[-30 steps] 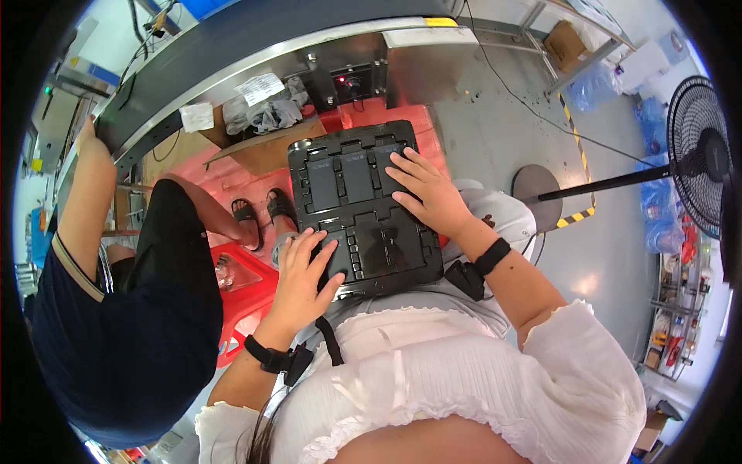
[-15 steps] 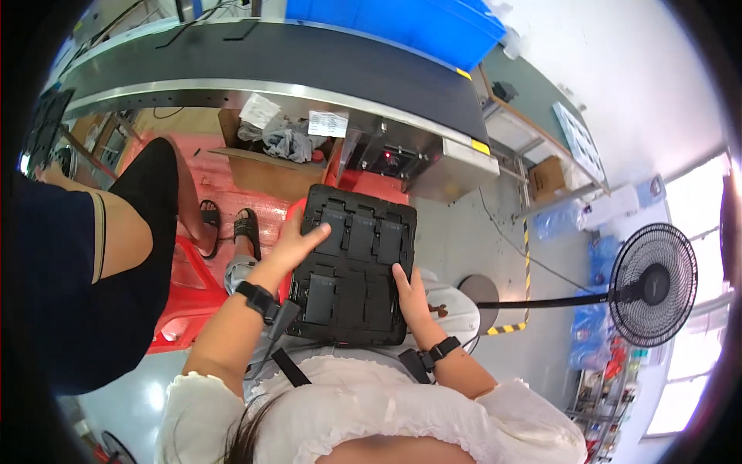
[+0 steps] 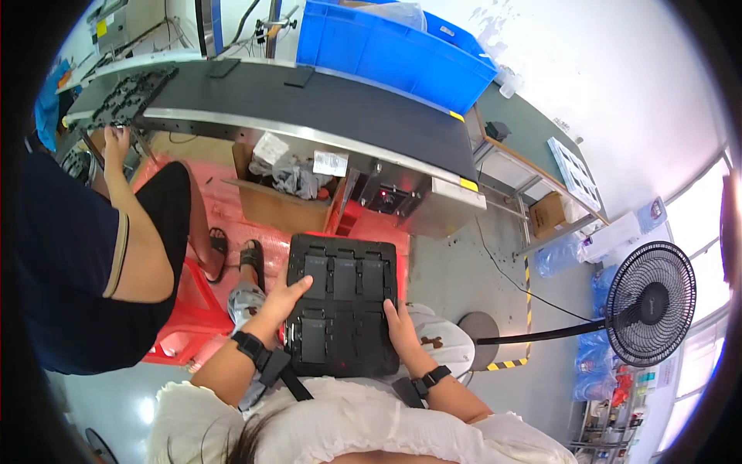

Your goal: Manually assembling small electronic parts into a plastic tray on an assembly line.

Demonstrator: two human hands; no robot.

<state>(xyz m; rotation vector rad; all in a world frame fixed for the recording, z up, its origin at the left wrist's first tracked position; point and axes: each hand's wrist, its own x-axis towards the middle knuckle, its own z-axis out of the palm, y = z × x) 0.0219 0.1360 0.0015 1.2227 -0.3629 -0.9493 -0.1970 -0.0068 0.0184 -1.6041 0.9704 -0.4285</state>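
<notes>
A black plastic tray (image 3: 344, 244) lies over my lap, held by both hands. Its moulded compartments hold several flat black rectangular pieces (image 3: 345, 278); one lower compartment at the right looks different, but the dark surfaces make its contents hard to tell. My left hand (image 3: 286, 300) grips the left side, thumb resting on top near the edge and fingers hidden beneath. On the opposite edge my right hand (image 3: 399, 326) holds on in the same way, its thumb along the rim. Each wrist wears a black strap with a small device.
Ahead runs a conveyor belt (image 3: 363, 100), with a blue bin (image 3: 386, 54) behind it. At left, a co-worker's hand (image 3: 116, 147) touches another black tray (image 3: 135, 94) on the belt. A cardboard box (image 3: 278, 213) sits underneath. A red stool (image 3: 185, 329) and a fan (image 3: 651, 304) flank me.
The view has tilted upward, so the tray and my hands appear lower. Both hands keep their hold. The co-worker's tray and hand show more fully at the far left.
</notes>
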